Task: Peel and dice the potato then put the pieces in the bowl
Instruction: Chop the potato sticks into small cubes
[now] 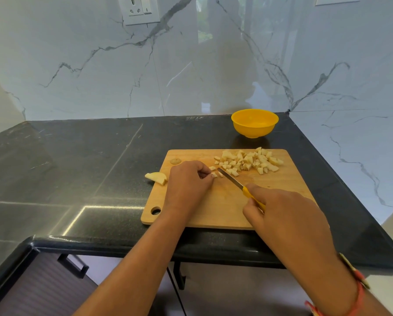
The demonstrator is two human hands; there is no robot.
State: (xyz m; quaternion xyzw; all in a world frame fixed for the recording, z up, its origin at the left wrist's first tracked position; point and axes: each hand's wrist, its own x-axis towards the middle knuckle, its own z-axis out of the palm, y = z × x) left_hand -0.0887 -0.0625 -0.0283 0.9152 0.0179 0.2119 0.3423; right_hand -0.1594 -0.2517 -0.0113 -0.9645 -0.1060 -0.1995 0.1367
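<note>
Two hands are working close: left hand (188, 181) is pinching a tiny pale potato strip (214, 175); right hand (282, 215) is gripping a yellow-handled steel knife (237, 185). Its blade is lying just beside those fingertips (208, 173); any slip is probably risking a nick.

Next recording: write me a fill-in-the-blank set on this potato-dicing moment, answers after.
1. The right hand grips a knife with a ____ handle.
2. The diced potato lies heaped on the wooden ____.
3. The bowl is ____, with no potato inside.
4. The left hand pinches a potato piece beside the knife's ____.
Missing: yellow; board; empty; blade.
</note>
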